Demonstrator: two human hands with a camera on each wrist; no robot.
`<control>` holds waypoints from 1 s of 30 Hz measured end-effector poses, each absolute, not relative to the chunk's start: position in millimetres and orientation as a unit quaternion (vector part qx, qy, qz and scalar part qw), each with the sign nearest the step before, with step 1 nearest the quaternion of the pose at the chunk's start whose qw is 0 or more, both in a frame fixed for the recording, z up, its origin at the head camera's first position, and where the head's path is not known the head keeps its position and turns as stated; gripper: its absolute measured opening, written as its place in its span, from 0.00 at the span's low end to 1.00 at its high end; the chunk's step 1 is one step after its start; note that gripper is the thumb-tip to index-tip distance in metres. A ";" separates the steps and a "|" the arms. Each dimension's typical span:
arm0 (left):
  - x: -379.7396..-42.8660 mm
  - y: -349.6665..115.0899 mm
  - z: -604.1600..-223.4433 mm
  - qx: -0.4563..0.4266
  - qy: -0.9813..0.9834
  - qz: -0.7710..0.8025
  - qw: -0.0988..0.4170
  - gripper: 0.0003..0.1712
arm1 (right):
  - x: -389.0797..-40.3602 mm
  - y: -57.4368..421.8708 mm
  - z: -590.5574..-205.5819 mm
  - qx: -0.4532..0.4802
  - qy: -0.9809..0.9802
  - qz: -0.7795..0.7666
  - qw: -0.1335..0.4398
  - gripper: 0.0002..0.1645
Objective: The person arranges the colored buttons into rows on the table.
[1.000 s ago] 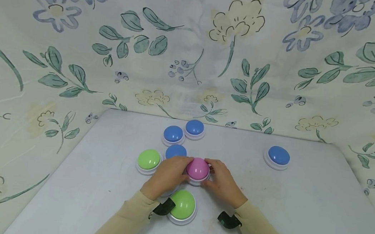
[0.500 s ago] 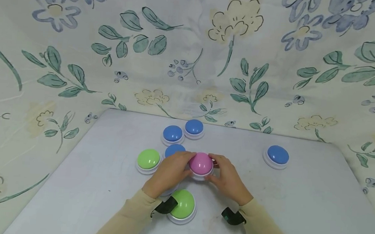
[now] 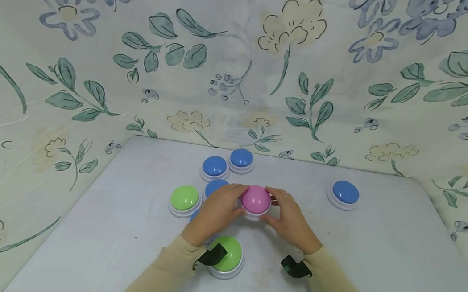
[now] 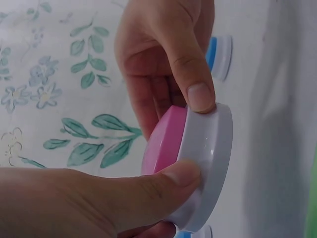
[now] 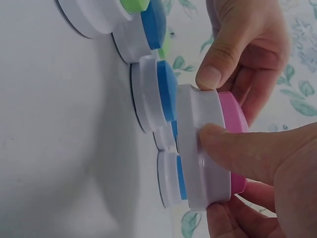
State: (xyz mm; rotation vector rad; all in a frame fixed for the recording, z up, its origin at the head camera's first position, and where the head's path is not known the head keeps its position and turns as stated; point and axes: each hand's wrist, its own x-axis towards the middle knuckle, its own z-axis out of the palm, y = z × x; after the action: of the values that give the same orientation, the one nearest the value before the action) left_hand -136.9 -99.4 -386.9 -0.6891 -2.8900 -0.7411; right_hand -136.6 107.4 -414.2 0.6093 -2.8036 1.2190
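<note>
Both hands hold a pink dome push button (image 3: 256,199) with a round white base, one at each side. My left hand (image 3: 217,213) grips its left edge, the thumb (image 4: 181,173) pressed on the white rim in the left wrist view. On the opposite edge my right hand (image 3: 293,222) pinches it, thumb (image 5: 218,141) on the base and fingers curled behind. Both wrist views show the button raised off the white table, dome up in the head view. Just left of it, a blue button (image 3: 216,188) is partly covered by my left hand.
Two blue buttons (image 3: 215,166) (image 3: 241,158) stand behind. A green button (image 3: 184,198) sits left, another green button (image 3: 228,255) near my left wrist. One more blue button (image 3: 195,217) is mostly hidden. A lone blue button (image 3: 345,192) lies right. Floral cloth (image 3: 236,101) backs the white table (image 3: 373,244).
Both hands have carried the pink button a little to the right and up in the head view, away from the near green button. The other buttons stay in place.
</note>
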 end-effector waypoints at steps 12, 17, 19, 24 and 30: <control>-138.0 -87.0 -381.5 -0.234 -0.936 -0.256 0.060 0.36 | -142.0 122.2 -408.0 0.208 -0.893 0.398 0.024 0.44; -139.1 -81.6 -378.8 -0.233 -0.939 -0.249 0.052 0.36 | -143.4 127.4 -406.7 0.210 -0.893 0.398 0.030 0.43; -139.8 -79.5 -377.6 -0.234 -0.941 -0.241 0.050 0.36 | -143.5 129.6 -406.2 0.213 -0.891 0.399 0.034 0.43; -143.2 -74.2 -375.7 -0.240 -0.942 -0.229 0.045 0.36 | -144.6 135.7 -406.2 0.220 -0.887 0.402 0.047 0.41; -148.3 -68.4 -374.0 -0.251 -0.942 -0.216 0.046 0.36 | -144.7 140.7 -402.8 0.210 -0.889 0.405 0.045 0.41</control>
State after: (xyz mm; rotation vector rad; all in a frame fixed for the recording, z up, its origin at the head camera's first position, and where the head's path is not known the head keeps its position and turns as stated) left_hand -148.3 -68.4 -374.0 -0.7672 -2.8776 -0.6598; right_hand -144.7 140.7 -402.8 0.6417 -2.7138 1.2374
